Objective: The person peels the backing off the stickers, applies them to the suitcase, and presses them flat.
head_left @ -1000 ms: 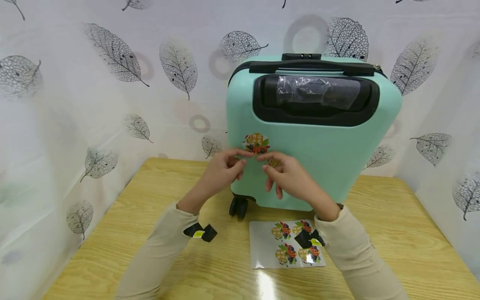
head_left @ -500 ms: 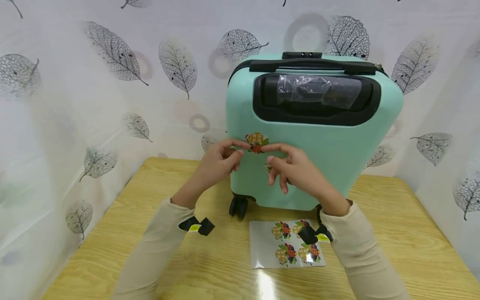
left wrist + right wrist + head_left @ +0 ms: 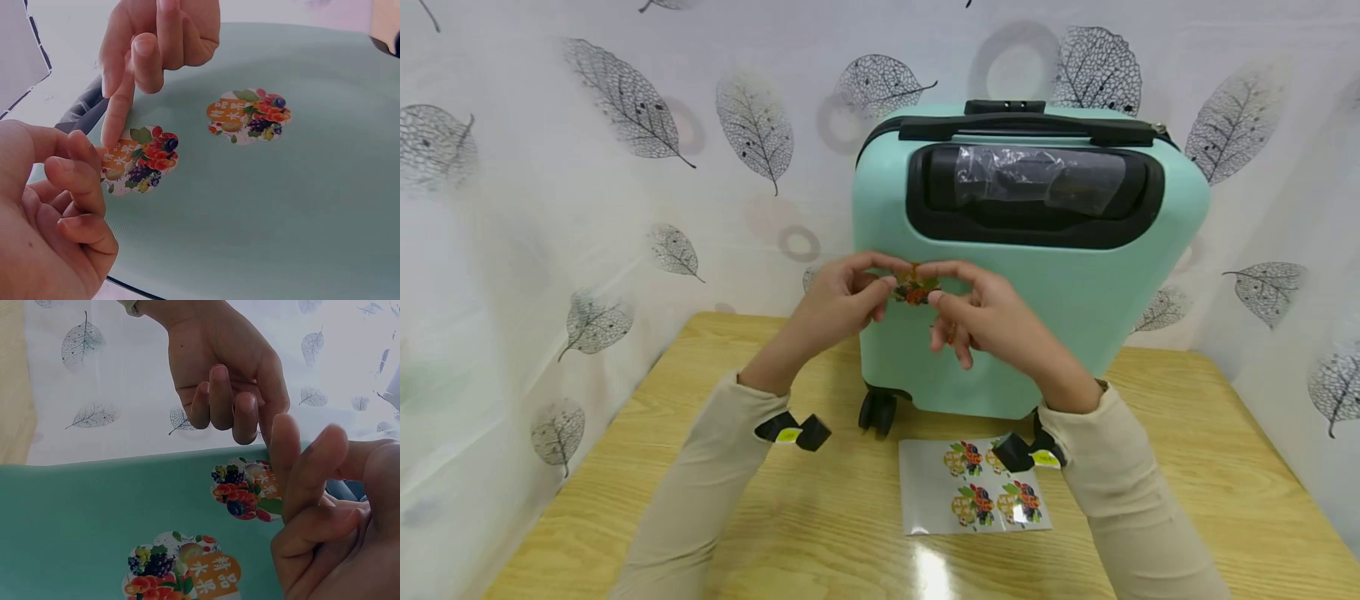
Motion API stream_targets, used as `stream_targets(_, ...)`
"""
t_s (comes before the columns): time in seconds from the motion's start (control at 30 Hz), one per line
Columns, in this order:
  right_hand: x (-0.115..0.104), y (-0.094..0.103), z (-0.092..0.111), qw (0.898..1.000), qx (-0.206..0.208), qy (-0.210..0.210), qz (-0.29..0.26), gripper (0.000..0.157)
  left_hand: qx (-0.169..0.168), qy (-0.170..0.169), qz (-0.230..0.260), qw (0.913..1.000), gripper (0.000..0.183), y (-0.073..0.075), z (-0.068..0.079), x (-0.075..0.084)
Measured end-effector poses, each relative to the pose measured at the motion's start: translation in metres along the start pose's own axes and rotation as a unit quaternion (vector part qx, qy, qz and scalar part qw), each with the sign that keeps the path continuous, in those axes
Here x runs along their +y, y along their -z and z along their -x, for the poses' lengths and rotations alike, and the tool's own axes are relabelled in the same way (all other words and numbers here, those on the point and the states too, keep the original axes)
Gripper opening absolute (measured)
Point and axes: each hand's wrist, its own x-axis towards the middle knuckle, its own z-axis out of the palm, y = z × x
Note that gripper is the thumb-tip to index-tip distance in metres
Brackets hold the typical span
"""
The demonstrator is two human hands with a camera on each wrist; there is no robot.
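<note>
A mint-green suitcase [image 3: 1075, 308] stands upright on the table. On its front are two fruit-patterned stickers with orange patches. My left hand [image 3: 831, 312] and right hand [image 3: 996, 321] meet at the upper sticker [image 3: 915, 290]. Both index fingers are extended, their tips at its top edge; the other fingers are loosely bent. In the left wrist view, that sticker [image 3: 147, 162] lies flat beneath the fingertips. The lower sticker [image 3: 250, 117] sits apart from both hands there. From the head, my right hand mostly hides it.
A glossy sticker sheet [image 3: 923, 492] with several fruit stickers lies on the wooden table [image 3: 820, 517] before the suitcase. Black wheels [image 3: 877, 412] support the suitcase's lower left. Behind hangs a leaf-print curtain [image 3: 760, 233]. Plastic film [image 3: 1037, 179] covers the recessed handle.
Both hands have moved up across the upper sticker, index fingertips going from its bottom edge past its middle to its top. Suitcase and sheet stay in place.
</note>
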Motion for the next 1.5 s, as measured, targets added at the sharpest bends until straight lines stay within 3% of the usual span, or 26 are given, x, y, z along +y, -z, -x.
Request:
stream_targets(0.3, 0.017, 0.003, 0.004, 1.0, -0.014, -0.014, -0.014, 0.043, -0.02, 0.033, 0.045, 0.9982, 0.029, 0.003, 0.006, -0.016)
stream_targets(0.5, 0.03, -0.001, 0.004, 0.999, -0.039, -0.007, -0.037, 0.045, -0.057, 0.07, 0.112, 0.9896, 0.034, -0.002, 0.01, -0.034)
stream_targets(0.63, 0.037, -0.004, 0.005, 0.998, -0.046, -0.004, -0.05, 0.047, -0.062, 0.076, 0.136, 0.9858, 0.035, -0.007, 0.012, -0.041)
stream_targets(1.17, 0.054, -0.011, 0.009, 0.996, -0.061, -0.027, -0.066, 0.047, -0.082, 0.086, 0.129, 0.9845, 0.037, -0.015, 0.021, -0.057)
stream_targets(1.5, 0.095, -0.013, 0.028, 0.994, -0.081, -0.04, -0.067, 0.047, -0.13, 0.146, 0.101, 0.9755, 0.037, -0.033, 0.044, -0.094)
